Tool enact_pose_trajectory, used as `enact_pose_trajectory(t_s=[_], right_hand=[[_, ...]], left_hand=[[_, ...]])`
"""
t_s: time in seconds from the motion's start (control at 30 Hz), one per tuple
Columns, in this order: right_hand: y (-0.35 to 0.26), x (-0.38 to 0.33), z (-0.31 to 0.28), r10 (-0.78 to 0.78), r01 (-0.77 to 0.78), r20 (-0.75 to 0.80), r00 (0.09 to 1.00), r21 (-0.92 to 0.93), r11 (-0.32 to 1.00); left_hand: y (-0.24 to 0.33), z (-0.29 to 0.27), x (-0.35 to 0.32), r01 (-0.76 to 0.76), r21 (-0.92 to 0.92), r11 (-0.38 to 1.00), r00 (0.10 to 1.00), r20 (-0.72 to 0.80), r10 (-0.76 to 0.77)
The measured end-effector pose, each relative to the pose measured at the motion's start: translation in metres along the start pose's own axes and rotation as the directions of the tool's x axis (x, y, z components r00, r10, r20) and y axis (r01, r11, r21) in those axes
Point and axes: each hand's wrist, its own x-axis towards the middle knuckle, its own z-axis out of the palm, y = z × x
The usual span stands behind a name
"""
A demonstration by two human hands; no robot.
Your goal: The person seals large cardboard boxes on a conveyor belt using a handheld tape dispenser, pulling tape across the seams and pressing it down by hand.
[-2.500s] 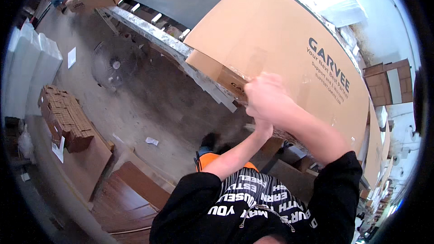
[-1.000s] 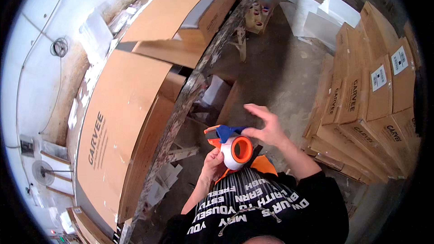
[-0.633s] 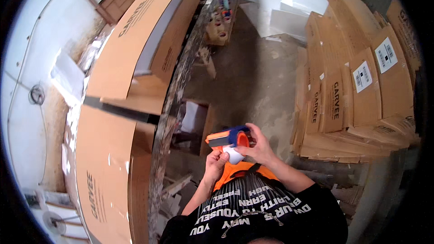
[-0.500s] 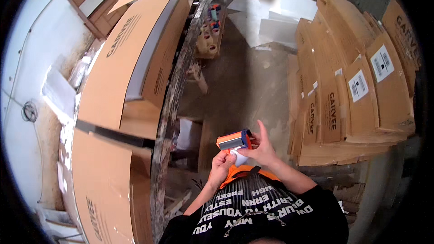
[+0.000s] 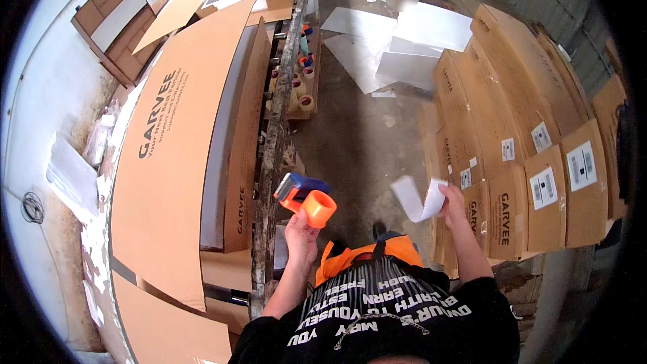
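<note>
My left hand [image 5: 300,234] holds up an orange and blue tape dispenser [image 5: 304,197] by its handle, close to the edge of the long workbench [image 5: 268,162]. My right hand [image 5: 453,203] is out to the right and grips a curled white strip of paper [image 5: 420,198], beside the stack of sealed cardboard boxes [image 5: 522,135]. A large flat cardboard box [image 5: 178,155] with dark lettering lies on the workbench to my left.
Rolls of tape [image 5: 300,94] stand on a lower shelf further along the bench. White sheets [image 5: 397,34] lie on the concrete floor [image 5: 364,135] ahead. More flat cartons [image 5: 114,13] lean against the left wall.
My hands have come apart: the right hand has swung out to the right with the white paper strip, while the left hand keeps the tape dispenser. The view has tilted further along the aisle.
</note>
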Motion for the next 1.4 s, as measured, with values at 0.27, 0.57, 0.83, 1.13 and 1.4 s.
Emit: enact_pose_trajectory(t_s=[0.27,0.57,0.83,1.13,1.4], right_hand=[[0.096,0.110,-0.047,0.633,-0.678,-0.319,0.706,-0.044,0.734],[-0.230,0.447,0.142,-0.205,0.193,0.017,0.979,0.273,0.943],[-0.089,0.510,0.263,0.358,-0.331,0.067,0.931,-0.254,0.909],[-0.052,0.572,0.312,0.428,-0.360,0.088,0.900,-0.406,0.840],[0.029,0.715,0.340,0.522,-0.482,0.020,0.853,-0.354,0.802]], left_hand=[[-0.040,0.000,0.065,0.155,-0.105,0.982,0.966,-0.192,-0.173],[-0.014,0.064,0.158,0.038,-0.009,0.999,0.940,-0.340,-0.039],[0.016,0.153,0.249,0.153,0.089,0.984,0.948,-0.294,-0.121],[0.038,0.209,0.390,0.241,0.446,0.862,0.957,-0.258,-0.134],[0.044,0.218,0.478,0.433,0.638,0.637,0.888,-0.423,-0.180]])
